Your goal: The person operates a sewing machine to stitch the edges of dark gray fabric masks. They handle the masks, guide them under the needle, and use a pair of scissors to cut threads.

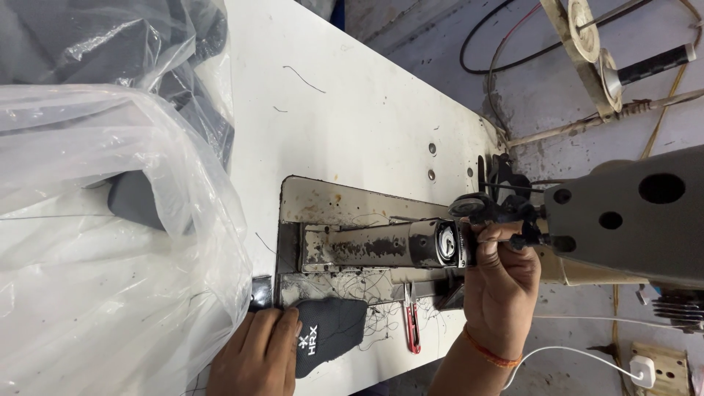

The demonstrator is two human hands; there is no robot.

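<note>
On the far left of the frame one big clear plastic bag [95,242] lies crumpled on the white table [352,110], and dark grey cloth shows through it in the upper left. Low down, a bit left of the middle, the left hand [257,356] lies flat with its fingers open, pressing on one small dark grey cloth piece [330,330]. The cloth piece is soft, with a rounded top like a little cap, and it has a white mark and white letters on it. It sits at the front edge of the table, just below the metal bed of the sewing machine [631,213]. Just to the right of the cloth, one pair of red thread snips [412,326] lies on the table among loose threads. In the middle, the machine's long metal arm [374,246] is worn and rusty. Right of the middle, the right hand [502,290] reaches up with its fingers pinched narrow on the small black parts at the machine's needle end. One orange thread band [490,352] goes around that wrist. In the lower right, one white cable runs to one white plug [643,370] on the floor
</note>
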